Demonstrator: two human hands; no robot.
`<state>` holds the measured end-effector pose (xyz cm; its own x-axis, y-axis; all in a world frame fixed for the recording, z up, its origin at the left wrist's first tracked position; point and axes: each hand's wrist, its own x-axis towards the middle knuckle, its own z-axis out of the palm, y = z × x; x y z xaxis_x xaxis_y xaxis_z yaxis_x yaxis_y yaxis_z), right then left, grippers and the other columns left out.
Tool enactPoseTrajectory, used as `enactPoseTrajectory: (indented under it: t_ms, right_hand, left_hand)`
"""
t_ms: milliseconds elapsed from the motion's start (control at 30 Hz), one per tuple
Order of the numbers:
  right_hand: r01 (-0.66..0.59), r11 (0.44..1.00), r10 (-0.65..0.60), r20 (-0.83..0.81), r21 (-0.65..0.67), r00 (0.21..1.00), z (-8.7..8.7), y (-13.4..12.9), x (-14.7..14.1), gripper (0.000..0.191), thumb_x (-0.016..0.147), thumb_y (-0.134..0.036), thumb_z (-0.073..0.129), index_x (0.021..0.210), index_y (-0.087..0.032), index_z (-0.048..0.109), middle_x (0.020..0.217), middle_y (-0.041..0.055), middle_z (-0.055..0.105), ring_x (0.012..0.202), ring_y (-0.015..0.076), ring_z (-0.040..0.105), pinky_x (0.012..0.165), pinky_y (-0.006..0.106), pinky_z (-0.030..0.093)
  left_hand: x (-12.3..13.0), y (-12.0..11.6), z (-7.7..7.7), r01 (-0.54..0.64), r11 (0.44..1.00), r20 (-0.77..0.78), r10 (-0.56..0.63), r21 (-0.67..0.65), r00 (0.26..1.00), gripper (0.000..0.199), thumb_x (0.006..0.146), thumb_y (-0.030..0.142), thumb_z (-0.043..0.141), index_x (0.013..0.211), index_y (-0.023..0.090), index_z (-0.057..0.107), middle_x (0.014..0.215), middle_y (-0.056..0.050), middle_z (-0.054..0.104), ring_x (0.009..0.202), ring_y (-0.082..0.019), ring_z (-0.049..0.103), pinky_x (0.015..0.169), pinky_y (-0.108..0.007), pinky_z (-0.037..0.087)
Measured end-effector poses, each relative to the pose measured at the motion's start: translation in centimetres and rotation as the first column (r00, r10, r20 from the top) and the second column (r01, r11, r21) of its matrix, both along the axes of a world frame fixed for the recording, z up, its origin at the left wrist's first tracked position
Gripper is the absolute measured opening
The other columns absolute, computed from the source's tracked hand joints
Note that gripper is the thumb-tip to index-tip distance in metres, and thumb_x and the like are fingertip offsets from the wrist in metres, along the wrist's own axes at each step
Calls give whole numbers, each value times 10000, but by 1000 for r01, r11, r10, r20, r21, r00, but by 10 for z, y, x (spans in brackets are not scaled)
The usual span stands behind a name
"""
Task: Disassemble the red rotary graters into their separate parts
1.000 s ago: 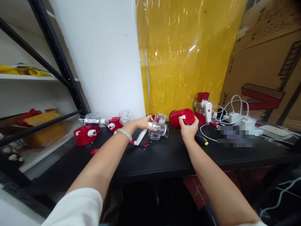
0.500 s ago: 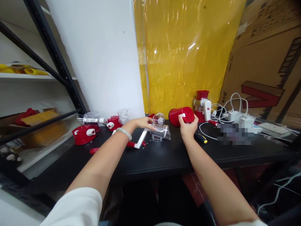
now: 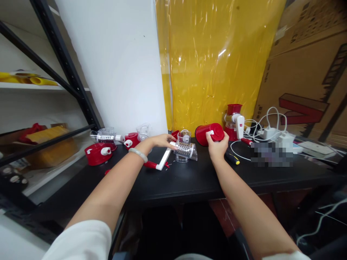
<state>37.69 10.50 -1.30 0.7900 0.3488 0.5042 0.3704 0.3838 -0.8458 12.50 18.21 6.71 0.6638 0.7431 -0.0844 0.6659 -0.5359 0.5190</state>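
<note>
A red cup-shaped base [image 3: 207, 133] is tilted on its side in my right hand [image 3: 218, 147], whose fingers wrap round its lower end. My left hand [image 3: 165, 141] grips a clear plastic grater body [image 3: 184, 148] with a metal drum inside, at its left end. A white crank [image 3: 163, 159] with a red handle lies below my left hand, beside small red pieces [image 3: 167, 165]. A screwdriver with a black and yellow handle [image 3: 232, 159] lies right of my right wrist.
On the black table [image 3: 189, 186], red bases [image 3: 98, 154] and another clear grater body [image 3: 106, 137] stand left. An assembled red grater [image 3: 233, 122], white cables and chargers [image 3: 284, 139] are at right. A shelf [image 3: 43, 142] flanks the left side.
My left forearm has shifted slightly left and the view has moved a little. Both hands keep their holds on the clear body and the red base.
</note>
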Motion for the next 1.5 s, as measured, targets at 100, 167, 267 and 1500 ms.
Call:
enactPoseTrajectory:
  t_ms: [100, 167, 267, 1500]
  right_hand:
    - [13, 1000, -13, 8, -24, 1000, 0, 0, 0, 792, 575, -572, 750, 1196, -130, 536, 1124, 152, 644, 1022, 283, 620, 934, 424, 450]
    - [18, 999, -17, 18, -34, 1000, -1, 0, 0, 794, 576, -579, 746, 1196, -131, 537, 1119, 150, 646, 1017, 284, 622, 933, 429, 452]
    - [34, 999, -33, 39, -19, 999, -2, -1, 1, 799, 578, -573, 751, 1206, -128, 533, 1115, 147, 646, 1015, 284, 624, 932, 431, 458]
    - [-492, 566, 786, 254, -661, 563, 13, -74, 15, 658, 568, -502, 809, 1106, -188, 598, 1051, 85, 704, 944, 232, 673, 842, 361, 513]
  left_hand:
    - [-5, -2, 2, -11, 999, 32, 12, -32, 999, 793, 557, 497, 784, 1237, 147, 576, 1294, -138, 600, 1155, -274, 573, 956, -332, 421]
    - [-8, -2, 2, -19, 999, 59, 22, -51, 998, 769, 558, 479, 788, 1221, 147, 582, 1261, -139, 623, 1143, -270, 583, 958, -339, 427]
    - [-14, -5, 2, -39, 998, 72, 43, -48, 996, 740, 563, 471, 788, 1200, 157, 582, 1226, -135, 645, 1130, -264, 595, 961, -344, 436]
    - [13, -22, 0, -386, 899, 309, 315, 207, 898, 804, 462, 612, 804, 1078, 133, 612, 1065, -125, 680, 974, -295, 629, 842, -379, 477]
